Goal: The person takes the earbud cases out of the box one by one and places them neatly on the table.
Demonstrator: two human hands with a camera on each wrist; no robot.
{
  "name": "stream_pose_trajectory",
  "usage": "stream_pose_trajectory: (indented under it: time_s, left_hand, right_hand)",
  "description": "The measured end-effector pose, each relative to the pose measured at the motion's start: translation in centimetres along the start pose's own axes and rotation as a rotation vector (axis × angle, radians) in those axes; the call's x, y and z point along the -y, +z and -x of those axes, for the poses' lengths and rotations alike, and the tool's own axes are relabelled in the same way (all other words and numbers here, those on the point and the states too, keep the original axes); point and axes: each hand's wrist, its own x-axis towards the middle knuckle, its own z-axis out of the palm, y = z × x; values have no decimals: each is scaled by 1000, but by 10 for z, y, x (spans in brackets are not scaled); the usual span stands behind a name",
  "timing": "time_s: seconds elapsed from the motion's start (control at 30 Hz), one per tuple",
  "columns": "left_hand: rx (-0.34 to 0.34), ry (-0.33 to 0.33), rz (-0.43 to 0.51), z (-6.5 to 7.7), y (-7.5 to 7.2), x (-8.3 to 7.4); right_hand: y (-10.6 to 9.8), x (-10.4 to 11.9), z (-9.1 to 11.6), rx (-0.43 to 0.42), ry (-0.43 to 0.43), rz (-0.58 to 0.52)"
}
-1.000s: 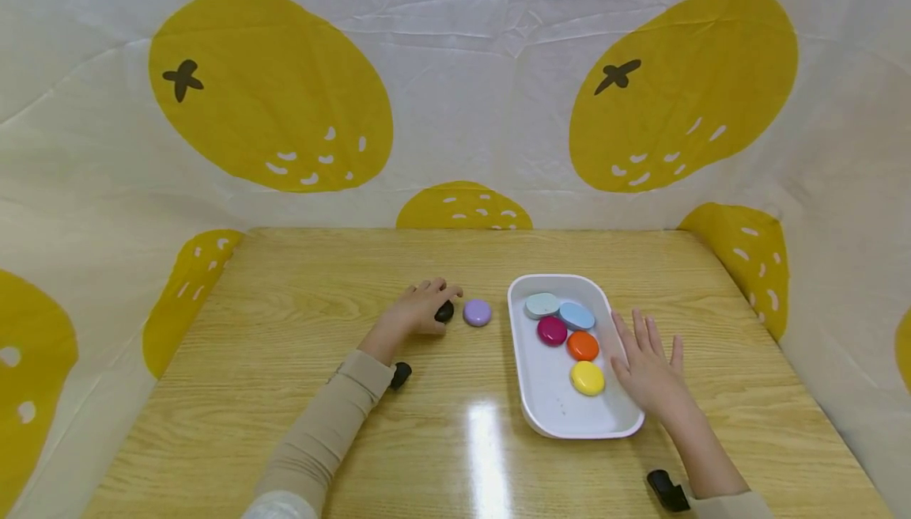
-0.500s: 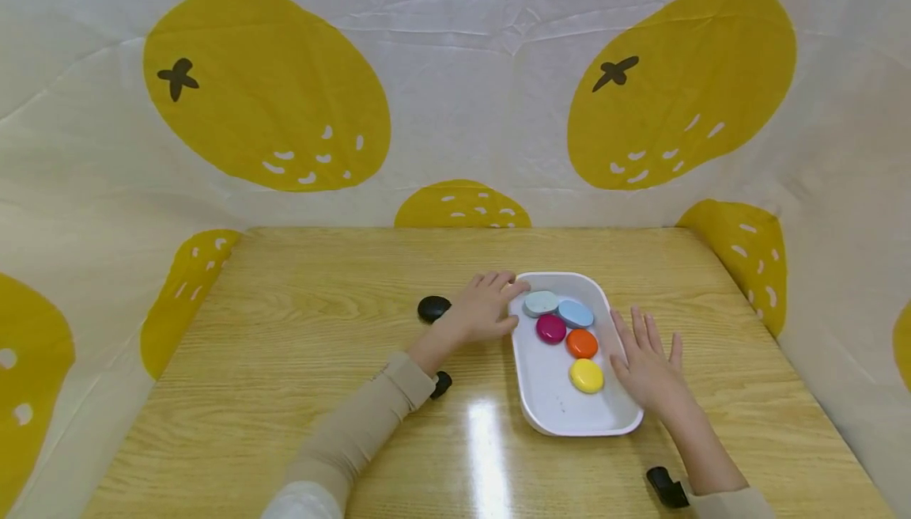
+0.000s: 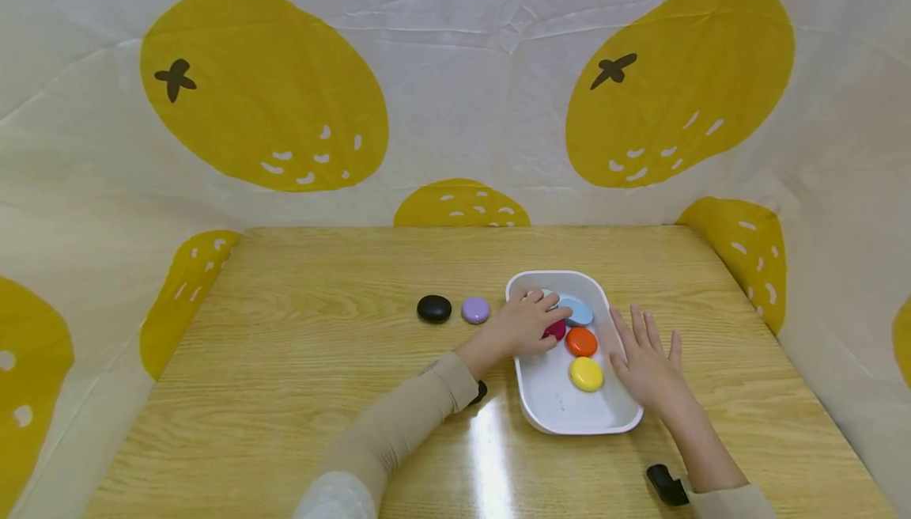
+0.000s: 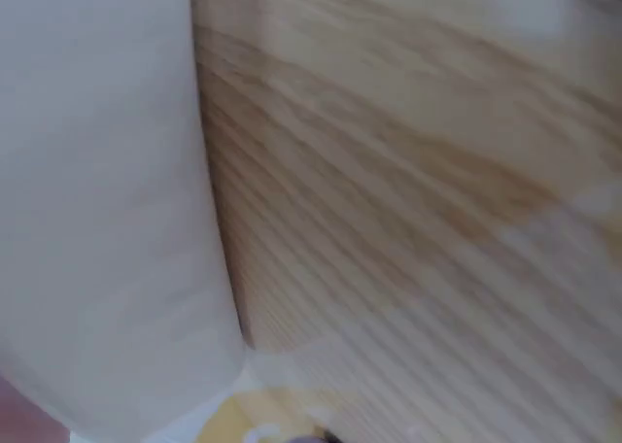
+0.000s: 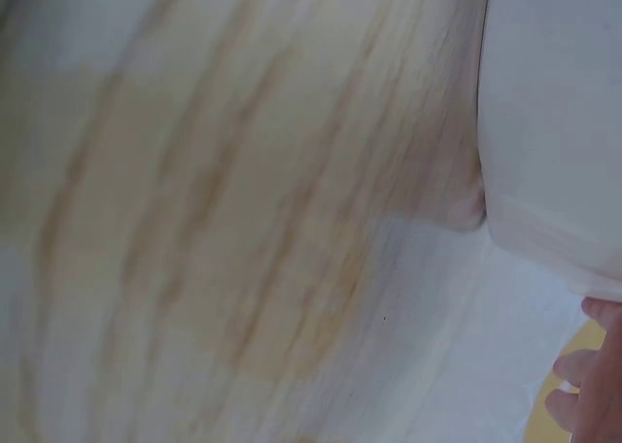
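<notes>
Inside the white tray (image 3: 569, 408), my left hand (image 3: 528, 324) reaches over the left side, its thumb and index finger spread on either side of a magenta stone (image 3: 554, 329). Its fingers partly cover a pale, whitish stone (image 3: 546, 294) and come close to a light blue stone (image 3: 576, 312). No firm hold shows. My right hand (image 3: 649, 365) rests at the tray's right rim with fingers stretched out. In the right wrist view some fingertips (image 5: 575, 368) show beside the tray's pale wall (image 5: 554, 122). The left wrist view shows mostly tray wall (image 4: 107, 190) and wood.
An orange stone (image 3: 581, 342) and a yellow stone (image 3: 587, 374) lie in the tray. Left of it, a black stone (image 3: 434, 308) and a lilac stone (image 3: 475, 310) sit on the wooden table (image 3: 299, 376). A fruit-patterned cloth (image 3: 455, 107) stands behind and at both sides.
My left hand has moved right, from beside the black stone, past the lilac stone and over the rim into the tray. The black stone stays on the table. My right hand has not moved.
</notes>
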Motion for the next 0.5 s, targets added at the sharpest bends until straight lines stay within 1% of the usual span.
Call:
stream_pose_trajectory:
  time_s: [0.1,0.23,0.37,0.5]
  left_hand:
    - [55,-13,-8,-6,2,-4]
    - [118,-12,-39,-10,4,-10]
    - [130,-2,-91,-12,4,-15]
    - [135,-6,-142,-12,4,-18]
  right_hand:
    - [0,0,0,-2,-4,-2]
    - [-1,1,0,-9,-11,3]
    - [-1,0,1,-11,-10,3]
    - [0,0,0,-5,-7,2]
